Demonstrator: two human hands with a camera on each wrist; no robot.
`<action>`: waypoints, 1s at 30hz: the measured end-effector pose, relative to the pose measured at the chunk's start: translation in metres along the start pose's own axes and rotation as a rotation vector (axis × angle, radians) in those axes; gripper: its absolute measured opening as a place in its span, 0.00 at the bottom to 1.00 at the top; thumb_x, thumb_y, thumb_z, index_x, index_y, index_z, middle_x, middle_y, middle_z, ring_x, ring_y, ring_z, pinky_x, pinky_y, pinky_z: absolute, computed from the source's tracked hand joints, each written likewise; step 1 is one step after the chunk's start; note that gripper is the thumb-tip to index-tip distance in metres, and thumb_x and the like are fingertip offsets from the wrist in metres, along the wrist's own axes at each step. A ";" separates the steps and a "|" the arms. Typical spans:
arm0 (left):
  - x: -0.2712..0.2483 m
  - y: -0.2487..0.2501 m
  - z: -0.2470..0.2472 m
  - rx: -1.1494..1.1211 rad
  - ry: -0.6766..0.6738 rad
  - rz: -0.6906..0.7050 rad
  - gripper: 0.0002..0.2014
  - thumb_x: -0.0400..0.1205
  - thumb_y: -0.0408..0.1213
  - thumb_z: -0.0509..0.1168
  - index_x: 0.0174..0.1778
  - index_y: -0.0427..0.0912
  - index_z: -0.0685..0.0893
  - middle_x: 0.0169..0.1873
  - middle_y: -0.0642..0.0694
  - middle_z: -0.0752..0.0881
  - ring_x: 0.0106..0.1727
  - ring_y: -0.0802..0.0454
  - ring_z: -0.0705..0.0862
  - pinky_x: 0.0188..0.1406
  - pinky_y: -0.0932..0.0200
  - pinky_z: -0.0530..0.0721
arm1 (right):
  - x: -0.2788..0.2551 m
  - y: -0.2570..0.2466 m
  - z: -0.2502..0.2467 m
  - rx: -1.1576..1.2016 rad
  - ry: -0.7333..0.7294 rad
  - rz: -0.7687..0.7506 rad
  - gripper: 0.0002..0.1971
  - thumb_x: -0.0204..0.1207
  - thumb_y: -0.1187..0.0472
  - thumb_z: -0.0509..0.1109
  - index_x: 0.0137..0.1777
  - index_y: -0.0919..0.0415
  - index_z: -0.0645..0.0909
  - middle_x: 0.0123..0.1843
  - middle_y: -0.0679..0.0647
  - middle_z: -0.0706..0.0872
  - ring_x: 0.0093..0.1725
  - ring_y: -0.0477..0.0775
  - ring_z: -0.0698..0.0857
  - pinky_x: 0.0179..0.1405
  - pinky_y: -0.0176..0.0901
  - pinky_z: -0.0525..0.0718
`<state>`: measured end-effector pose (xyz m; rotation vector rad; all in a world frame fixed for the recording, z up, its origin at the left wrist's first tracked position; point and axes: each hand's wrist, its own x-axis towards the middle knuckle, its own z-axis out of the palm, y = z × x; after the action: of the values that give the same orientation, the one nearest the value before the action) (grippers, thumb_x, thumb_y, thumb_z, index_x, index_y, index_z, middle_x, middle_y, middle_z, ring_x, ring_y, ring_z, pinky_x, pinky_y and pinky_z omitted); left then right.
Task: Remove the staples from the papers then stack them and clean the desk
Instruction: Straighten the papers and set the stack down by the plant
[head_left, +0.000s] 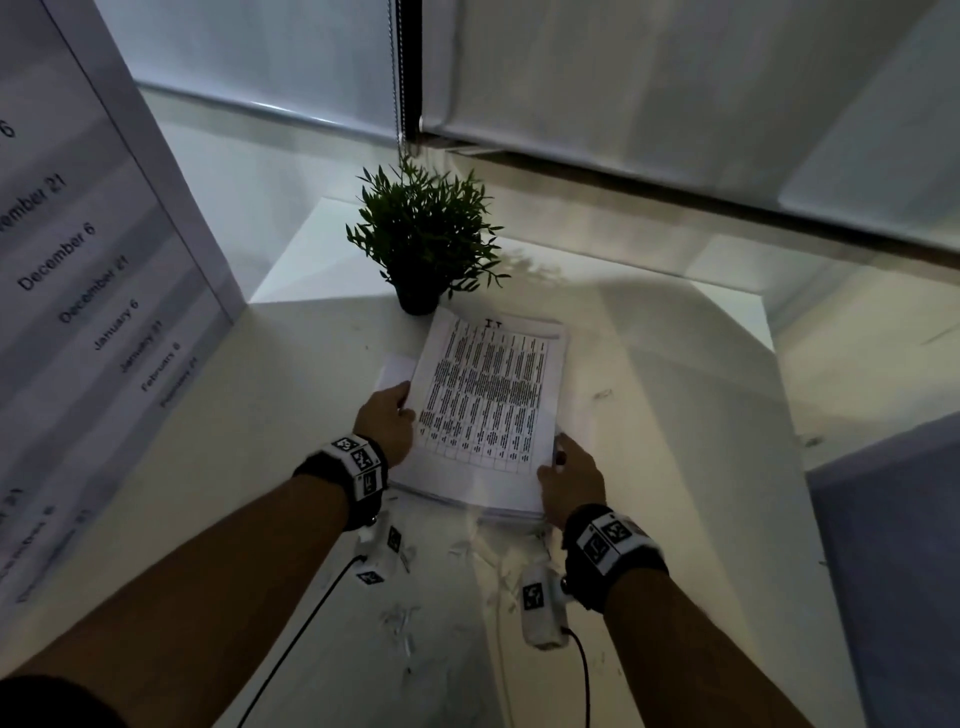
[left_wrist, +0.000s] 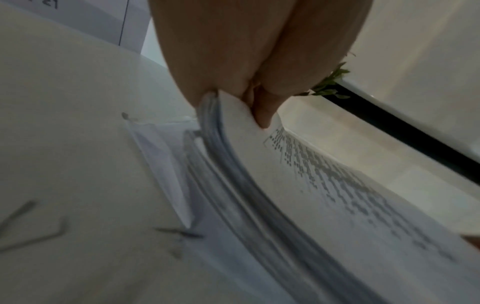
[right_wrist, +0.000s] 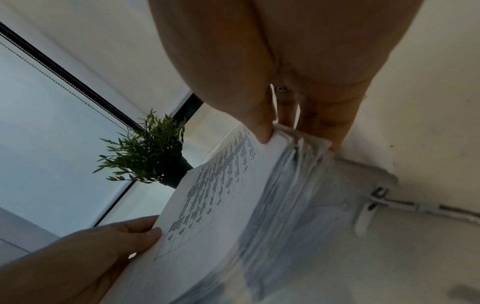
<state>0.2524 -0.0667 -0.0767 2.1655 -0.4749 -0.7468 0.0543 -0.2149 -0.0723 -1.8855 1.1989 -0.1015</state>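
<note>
A stack of printed papers (head_left: 488, 405) with a table of dark text on top is held a little off the white desk (head_left: 675, 395). My left hand (head_left: 389, 421) grips its left edge, thumb on the top sheet (left_wrist: 262, 115). My right hand (head_left: 569, 478) grips the near right corner, thumb on top (right_wrist: 265, 131) and fingers beneath. The stack's layered edges show in the left wrist view (left_wrist: 233, 185) and the right wrist view (right_wrist: 293, 185). One more sheet (head_left: 397, 369) sticks out under the stack at the left. Pulled staples (head_left: 400, 623) lie scattered on the desk near me.
A small potted plant (head_left: 423, 239) stands just behind the papers. A large board with printed dates (head_left: 88, 270) leans at the left. Window blinds (head_left: 649, 93) run along the back. Bent staples (left_wrist: 33, 226) lie left of the stack; a staple (right_wrist: 376, 195) lies right.
</note>
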 end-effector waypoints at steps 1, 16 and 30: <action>-0.002 0.000 0.001 0.032 -0.009 -0.018 0.27 0.87 0.29 0.57 0.83 0.37 0.61 0.80 0.37 0.68 0.79 0.42 0.70 0.78 0.58 0.62 | 0.000 0.001 0.001 0.019 0.029 0.020 0.26 0.78 0.72 0.61 0.77 0.58 0.71 0.68 0.57 0.81 0.63 0.58 0.81 0.65 0.39 0.76; -0.008 0.002 0.014 0.154 -0.102 -0.076 0.31 0.89 0.33 0.52 0.85 0.36 0.44 0.79 0.31 0.66 0.77 0.38 0.69 0.75 0.55 0.66 | -0.002 -0.006 0.007 -0.077 -0.038 0.121 0.26 0.85 0.63 0.56 0.81 0.67 0.55 0.79 0.63 0.66 0.77 0.61 0.67 0.73 0.42 0.64; -0.026 -0.001 -0.006 0.143 0.119 0.080 0.25 0.84 0.32 0.62 0.79 0.35 0.69 0.76 0.33 0.73 0.75 0.37 0.73 0.78 0.50 0.66 | -0.025 -0.002 -0.022 -0.198 0.036 -0.035 0.20 0.83 0.65 0.59 0.74 0.62 0.74 0.73 0.60 0.77 0.70 0.59 0.76 0.68 0.38 0.70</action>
<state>0.2370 -0.0484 -0.0648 2.2940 -0.5639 -0.5516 0.0317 -0.2089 -0.0482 -2.0847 1.2380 -0.0365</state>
